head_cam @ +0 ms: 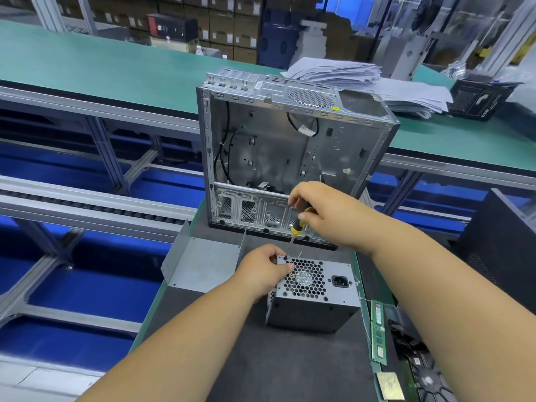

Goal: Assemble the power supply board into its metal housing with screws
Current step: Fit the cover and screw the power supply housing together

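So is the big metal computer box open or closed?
Open. The case has no side panel facing us, so its bare inside and black cables show.

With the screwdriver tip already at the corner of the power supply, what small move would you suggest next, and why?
Probably turn the screwdriver to drive that corner screw home. The right hand grips its handle, and the tip sits at the top-left corner hole of the power supply housing, beside the fan grille. The left hand holds that corner, apparently steadying it. Whether the screw is seated cannot be told.

Left hand: forearm reaching forward, fingers curled, apparently pinching something small.
Right hand: raised higher, fingers wrapped round a handle.
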